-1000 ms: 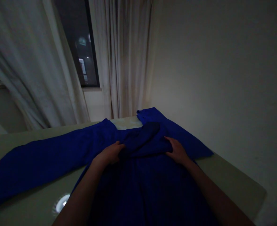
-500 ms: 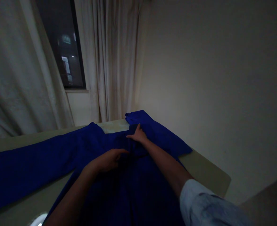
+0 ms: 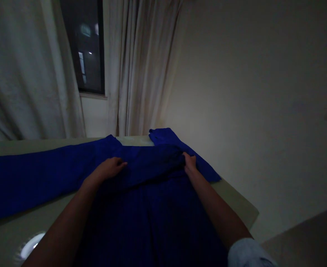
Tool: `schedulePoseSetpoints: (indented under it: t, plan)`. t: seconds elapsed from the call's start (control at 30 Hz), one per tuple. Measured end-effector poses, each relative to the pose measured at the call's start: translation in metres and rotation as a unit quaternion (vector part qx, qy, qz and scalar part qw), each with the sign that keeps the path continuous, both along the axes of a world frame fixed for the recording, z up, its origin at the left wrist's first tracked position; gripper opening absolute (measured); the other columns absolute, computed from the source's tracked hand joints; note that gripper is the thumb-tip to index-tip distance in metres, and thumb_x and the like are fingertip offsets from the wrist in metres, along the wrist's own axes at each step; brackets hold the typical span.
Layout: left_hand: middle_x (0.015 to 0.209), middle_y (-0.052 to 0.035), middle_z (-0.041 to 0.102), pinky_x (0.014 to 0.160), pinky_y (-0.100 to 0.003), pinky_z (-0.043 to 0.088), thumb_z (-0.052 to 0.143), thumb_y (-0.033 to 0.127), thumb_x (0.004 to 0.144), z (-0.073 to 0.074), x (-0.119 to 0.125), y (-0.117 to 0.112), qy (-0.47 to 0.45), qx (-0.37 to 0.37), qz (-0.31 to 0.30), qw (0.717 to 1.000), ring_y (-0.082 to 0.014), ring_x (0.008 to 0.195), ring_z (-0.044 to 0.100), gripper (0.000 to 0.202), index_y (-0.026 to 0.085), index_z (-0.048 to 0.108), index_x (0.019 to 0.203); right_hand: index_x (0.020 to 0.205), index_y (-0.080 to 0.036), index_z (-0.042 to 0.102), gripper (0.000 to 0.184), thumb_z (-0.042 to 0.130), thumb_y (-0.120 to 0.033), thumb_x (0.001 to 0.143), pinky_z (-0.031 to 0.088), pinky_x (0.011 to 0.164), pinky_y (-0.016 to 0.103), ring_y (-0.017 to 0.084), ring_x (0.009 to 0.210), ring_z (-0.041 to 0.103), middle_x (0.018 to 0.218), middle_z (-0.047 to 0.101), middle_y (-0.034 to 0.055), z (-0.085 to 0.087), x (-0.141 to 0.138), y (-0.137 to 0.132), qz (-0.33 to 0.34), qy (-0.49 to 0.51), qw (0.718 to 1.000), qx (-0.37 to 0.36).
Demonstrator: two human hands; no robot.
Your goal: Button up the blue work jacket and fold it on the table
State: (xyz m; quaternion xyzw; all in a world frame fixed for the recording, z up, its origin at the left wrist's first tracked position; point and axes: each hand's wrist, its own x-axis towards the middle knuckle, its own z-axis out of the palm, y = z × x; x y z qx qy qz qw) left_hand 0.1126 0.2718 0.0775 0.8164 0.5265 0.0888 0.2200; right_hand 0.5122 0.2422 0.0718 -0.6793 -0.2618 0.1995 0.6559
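A deep blue long-sleeved garment (image 3: 154, 207) lies spread over a pale table (image 3: 235, 202). One sleeve (image 3: 38, 174) stretches far to the left. The other sleeve (image 3: 180, 148) runs off to the right near the wall. My left hand (image 3: 110, 167) rests on the garment's upper part, fingers curled into the cloth. At the right end of a folded band of the fabric, my right hand (image 3: 189, 162) pinches the cloth. The room is dim, so finer detail of the cloth is lost.
White curtains (image 3: 141, 66) hang behind the table on both sides of a dark window (image 3: 87, 44). A plain wall (image 3: 258, 92) runs along the right. A bright round patch (image 3: 29, 248) shows on the table at lower left. The table's right corner (image 3: 254, 215) is close to the wall.
My right hand has drawn back from the far collar area to the right end of the fold. My left hand has shifted left and farther up the garment. The view has tilted slightly.
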Motion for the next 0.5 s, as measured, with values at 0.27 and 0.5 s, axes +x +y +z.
schedulePoseSetpoints:
  t: [0.27,0.5]
  plan:
    - [0.171,-0.0153,0.034,0.122,-0.075,0.009,0.038,0.067,0.097,-0.059,-0.045,0.002,0.073,0.119,0.144,0.980,-0.0450,0.158,0.024,0.079,0.025,0.042,0.163,0.119,-0.018,0.065,0.045,0.072,-0.030,0.076,0.062,0.088,0.041,0.029,0.095,0.075,0.095,0.077,0.0093,0.006,0.019,-0.021,0.023,-0.142,0.985,-0.091]
    - [0.168,-0.0223,0.036,0.124,-0.060,0.028,0.031,0.050,0.102,-0.050,-0.048,-0.029,0.068,0.214,0.131,0.966,-0.0398,0.155,0.035,0.074,0.007,0.040,0.161,0.117,-0.019,0.064,0.042,0.068,-0.035,0.078,0.053,0.099,0.047,0.031,0.099,0.072,0.099,0.077,0.0091,0.006,0.055,-0.128,0.062,-0.267,0.949,-0.154]
